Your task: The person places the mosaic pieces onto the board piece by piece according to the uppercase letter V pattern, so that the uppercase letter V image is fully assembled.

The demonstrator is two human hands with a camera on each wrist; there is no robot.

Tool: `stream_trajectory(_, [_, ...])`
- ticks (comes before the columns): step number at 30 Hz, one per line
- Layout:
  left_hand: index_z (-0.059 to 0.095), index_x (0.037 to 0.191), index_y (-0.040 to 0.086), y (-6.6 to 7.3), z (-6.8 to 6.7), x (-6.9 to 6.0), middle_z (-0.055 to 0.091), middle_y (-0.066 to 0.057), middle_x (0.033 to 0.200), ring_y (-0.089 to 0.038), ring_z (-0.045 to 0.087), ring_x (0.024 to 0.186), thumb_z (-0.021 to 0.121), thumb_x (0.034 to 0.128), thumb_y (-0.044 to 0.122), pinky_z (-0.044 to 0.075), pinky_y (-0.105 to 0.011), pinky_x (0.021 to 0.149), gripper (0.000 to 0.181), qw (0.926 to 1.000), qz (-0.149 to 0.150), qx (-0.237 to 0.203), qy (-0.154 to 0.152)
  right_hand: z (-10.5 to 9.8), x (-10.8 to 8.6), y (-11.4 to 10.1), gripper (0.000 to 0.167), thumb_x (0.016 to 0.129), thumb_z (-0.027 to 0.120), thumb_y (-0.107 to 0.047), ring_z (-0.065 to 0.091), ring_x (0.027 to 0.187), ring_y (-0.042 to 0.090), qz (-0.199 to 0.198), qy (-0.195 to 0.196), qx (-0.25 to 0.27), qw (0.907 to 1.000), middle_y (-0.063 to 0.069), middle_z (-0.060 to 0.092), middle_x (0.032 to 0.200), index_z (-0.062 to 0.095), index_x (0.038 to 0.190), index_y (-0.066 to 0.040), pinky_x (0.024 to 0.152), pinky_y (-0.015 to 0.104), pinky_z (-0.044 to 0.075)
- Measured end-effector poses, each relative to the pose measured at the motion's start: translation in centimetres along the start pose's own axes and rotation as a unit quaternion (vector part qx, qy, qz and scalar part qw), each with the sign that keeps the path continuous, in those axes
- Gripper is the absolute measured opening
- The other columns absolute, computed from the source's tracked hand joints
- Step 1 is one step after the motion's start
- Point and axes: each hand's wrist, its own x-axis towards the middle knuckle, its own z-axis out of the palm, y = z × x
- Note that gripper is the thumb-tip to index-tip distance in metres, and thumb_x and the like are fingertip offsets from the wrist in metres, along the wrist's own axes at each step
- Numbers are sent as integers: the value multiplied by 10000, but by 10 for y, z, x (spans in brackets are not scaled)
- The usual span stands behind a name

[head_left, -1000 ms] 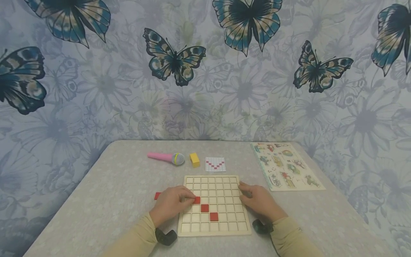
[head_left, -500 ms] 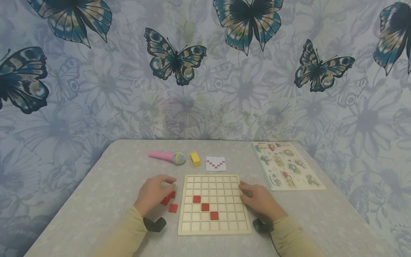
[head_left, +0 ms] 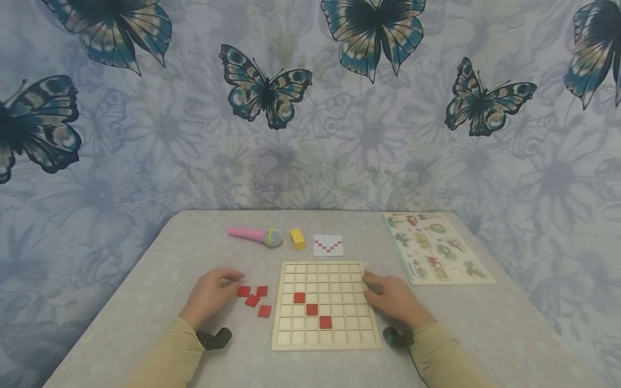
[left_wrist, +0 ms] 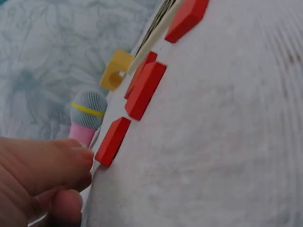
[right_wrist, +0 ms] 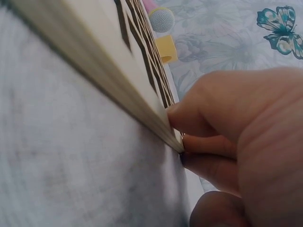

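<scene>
Lower left of the head view: left hand (head_left: 209,295), fingers released, just beside four loose red square tiles (head_left: 252,300) on the table. Lower centre: pale wooden grid board (head_left: 339,297), three seated red tiles (head_left: 312,309) descending diagonally. Right of it: right hand (head_left: 397,299), fingers grasping the board's edge.

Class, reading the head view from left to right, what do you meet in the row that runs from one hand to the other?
Left hand, four loose red tiles, grid board holding three red tiles, right hand.
</scene>
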Motion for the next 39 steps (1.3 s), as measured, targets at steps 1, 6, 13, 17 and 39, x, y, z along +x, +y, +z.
stream_trajectory(1, [759, 1173, 125, -5, -1, -2, 744, -73, 1189, -294, 669, 1133, 724, 954, 216, 523, -512, 962, 239, 10000, -54, 16, 50, 1, 1, -1, 434, 936, 692, -216, 502, 1407, 344, -26, -18, 17, 10000, 17, 583, 1482, 676, 1354, -99, 1150, 507, 388])
stream_trajectory(6, [762, 1180, 185, -23, -10, -6, 739, -38, 1214, -203, 661, 1021, 787, 915, 304, 530, -395, 852, 292, 9999, -113, 25, 0, 6, 6, -4, 441, 940, 694, -225, 492, 1417, 336, -69, -106, 121, 9998, 1, 578, 1486, 670, 1364, -107, 1157, 511, 379])
stream_trajectory(13, [774, 1163, 224, -26, -9, -1, 726, 11, 1118, -122, 534, 721, 853, 840, 284, 462, -273, 628, 339, 9985, 225, -198, -462, 8, 4, 3, 441, 938, 694, -240, 489, 1423, 324, 157, -12, 20, 9999, -16, 574, 1489, 672, 1363, -128, 1164, 510, 369])
stream_trajectory(17, [781, 1143, 224, -26, -6, 1, 728, 34, 1047, -108, 509, 666, 861, 829, 226, 438, -256, 584, 324, 9980, 284, -181, -530, 6, 2, 3, 434, 939, 692, -230, 486, 1424, 341, 188, -31, 46, 9998, -5, 575, 1490, 676, 1360, -128, 1161, 527, 367])
stream_trajectory(39, [798, 1101, 250, -23, 3, 1, 759, 44, 1133, -116, 607, 892, 843, 851, 256, 499, -312, 767, 254, 9988, 218, 94, -427, 2, 1, 2, 442, 939, 704, -233, 494, 1417, 329, 187, -23, 87, 9998, -10, 574, 1489, 670, 1364, -116, 1152, 512, 382])
